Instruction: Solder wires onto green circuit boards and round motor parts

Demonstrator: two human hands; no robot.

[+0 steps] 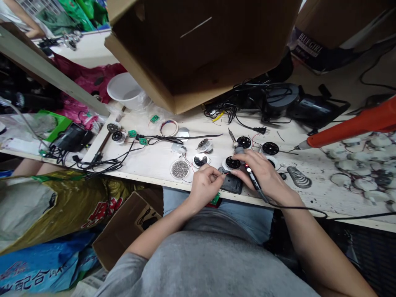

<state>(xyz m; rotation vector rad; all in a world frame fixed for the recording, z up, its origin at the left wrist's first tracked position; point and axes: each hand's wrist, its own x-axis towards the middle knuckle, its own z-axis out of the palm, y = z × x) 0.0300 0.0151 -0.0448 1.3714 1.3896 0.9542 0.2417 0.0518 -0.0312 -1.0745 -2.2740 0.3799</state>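
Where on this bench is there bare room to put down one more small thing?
Bare bench lies between the black cables and the dish of metal beads, and right of the wire coil. It is crowded around the left hand and right hand, among black discs and wires.

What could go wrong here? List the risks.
The pen-shaped soldering iron in the right hand works close to the left hand, whose fingers pinch a thin wire by a black disc, so a slip could burn them. Its cord trails along the bench edge and might snag, jerking the iron. The dish of small metal beads sits near that edge and could get knocked over.
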